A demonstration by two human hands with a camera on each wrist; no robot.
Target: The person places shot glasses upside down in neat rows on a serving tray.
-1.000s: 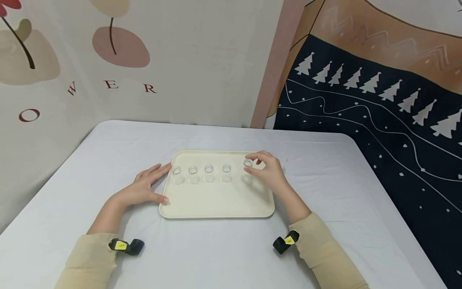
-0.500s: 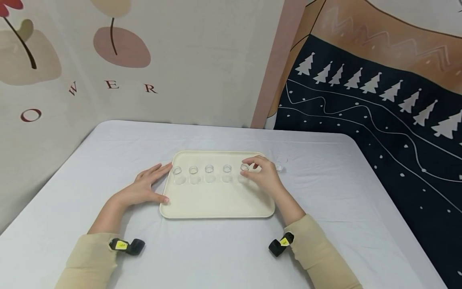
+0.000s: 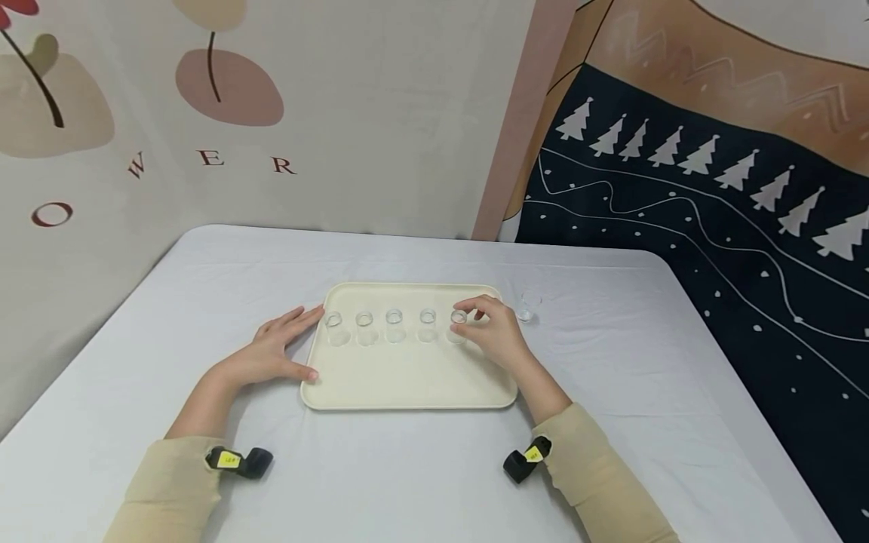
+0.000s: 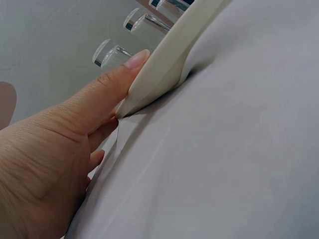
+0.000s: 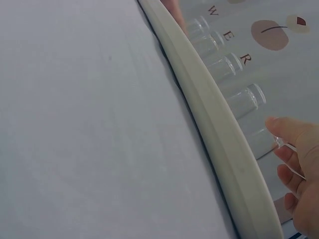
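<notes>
A cream tray (image 3: 407, 388) lies on the white-covered table with a row of small clear glass cups across it. My right hand (image 3: 498, 332) pinches the top of the rightmost cup (image 3: 459, 317) between thumb and fingers; in the right wrist view the fingers (image 5: 294, 169) partly cover that cup. Its neighbour to the left, another clear cup (image 3: 427, 324), stands upright and apart. With straight, spread fingers, my left hand (image 3: 265, 354) touches the tray's left edge. The left wrist view shows the thumb (image 4: 119, 74) resting on the tray rim beside the end cup (image 4: 112, 55).
Just off the tray's right side stands one more clear cup (image 3: 526, 309) on the white tablecloth (image 3: 380, 483). Behind the table hangs a pale printed cloth (image 3: 380, 136), and a dark cloth with tree shapes (image 3: 679, 226) hangs at the right.
My right hand has moved slightly left and towards me with the rightmost cup, lining it up with the row. The cup off the tray's right has come into view. My left hand stays put.
</notes>
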